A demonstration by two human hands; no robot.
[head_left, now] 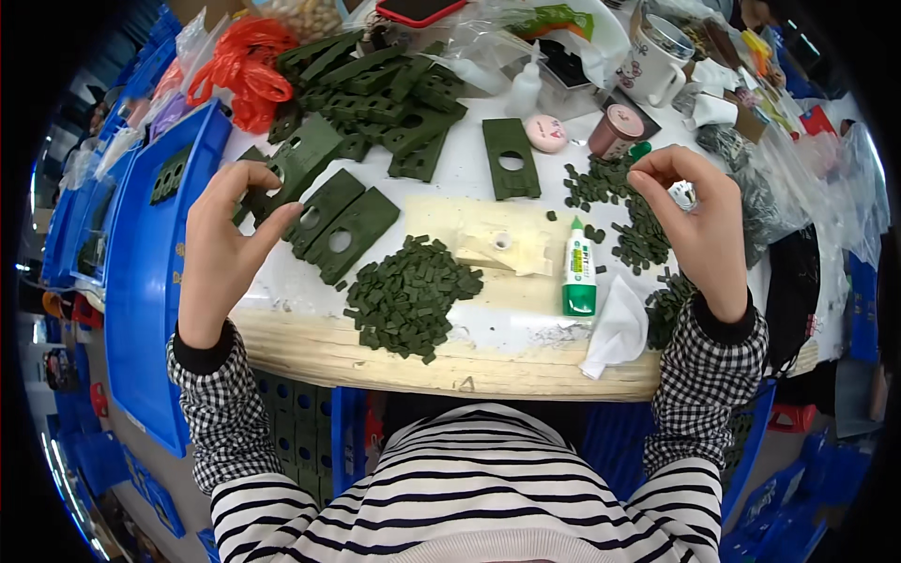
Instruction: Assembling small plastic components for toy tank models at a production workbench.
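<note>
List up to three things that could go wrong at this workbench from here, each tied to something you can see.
1. The pile of small green pieces lies close to the table's front edge; a sleeve could sweep some off.
2. The green glue bottle lies on its side between the hands; it might leak or get knocked.
3. The right hand pinches something tiny above more scattered pieces; dropped, it would likely be lost. The left hand reaches for a green plate.
</note>
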